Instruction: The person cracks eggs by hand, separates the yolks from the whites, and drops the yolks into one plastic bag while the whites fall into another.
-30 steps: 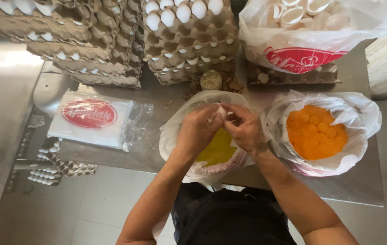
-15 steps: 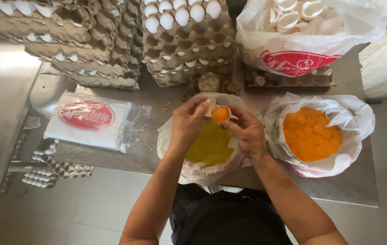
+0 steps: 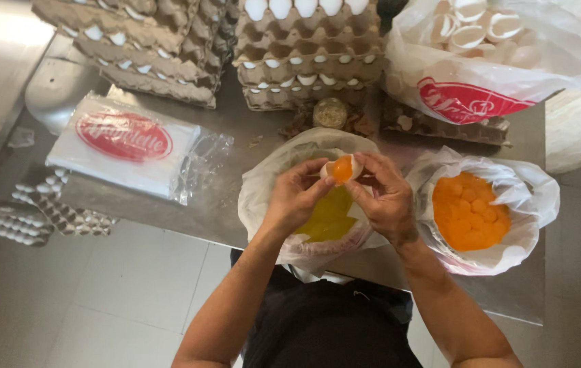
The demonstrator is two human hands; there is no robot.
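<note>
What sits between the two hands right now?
In the head view, a cracked eggshell holding an orange yolk sits between the left hand and right hand, over the bag of egg white.

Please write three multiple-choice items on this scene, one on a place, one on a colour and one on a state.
1. Where is the bag of separated yolks?
A. To the right of the person's hands
B. On the floor
C. On top of the egg trays

2. What colour is the liquid in the bag under the hands?
A. Red
B. Yellowish
C. Blue

3. In what state is the egg held by the left hand and right hand?
A. Whole and uncracked
B. Boiled and peeled
C. Cracked open, with the yolk showing

Answers:
1. A, since the bag sits on the metal table beside the right hand.
2. B, since the pooled liquid looks yellow-green through the plastic.
3. C, since an orange yolk sits in the open shell between the fingertips.
</note>
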